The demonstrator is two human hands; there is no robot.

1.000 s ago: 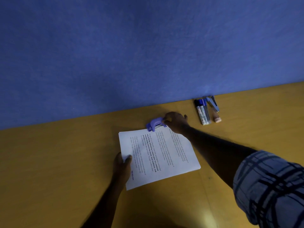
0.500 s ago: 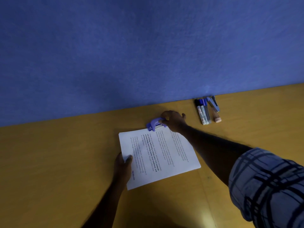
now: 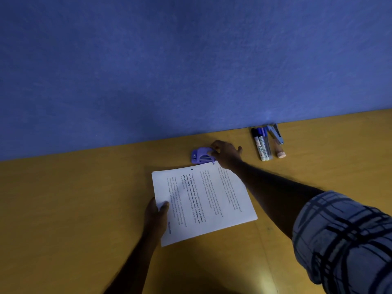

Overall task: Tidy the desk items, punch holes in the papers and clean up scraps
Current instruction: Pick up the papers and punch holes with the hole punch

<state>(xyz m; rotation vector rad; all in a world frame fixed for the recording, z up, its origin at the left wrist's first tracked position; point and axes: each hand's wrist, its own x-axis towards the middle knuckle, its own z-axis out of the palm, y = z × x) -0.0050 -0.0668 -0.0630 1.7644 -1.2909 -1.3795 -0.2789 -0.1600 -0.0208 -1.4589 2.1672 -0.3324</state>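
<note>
1. The right hand (image 3: 226, 154) curls its fingers round the right end of the small purple plastic hole punch (image 3: 201, 156), which sits on the yellow-brown wooden desk (image 3: 74, 209) near the blue wall (image 3: 169, 71).
2. The left hand (image 3: 156, 211) pinches the left edge of the white printed paper stack (image 3: 212, 204), thumb on top.
3. The stack lies flat just beside the punch, with two dark holes (image 3: 192, 169) along its far edge.
4. Capped markers (image 3: 262, 145) and a blue stapler (image 3: 275, 133) lie by the wall, right of the punch.

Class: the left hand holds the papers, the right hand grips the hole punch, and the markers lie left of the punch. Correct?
Not quite: in the head view the markers lie to the right of the hole punch. The rest holds.
</note>
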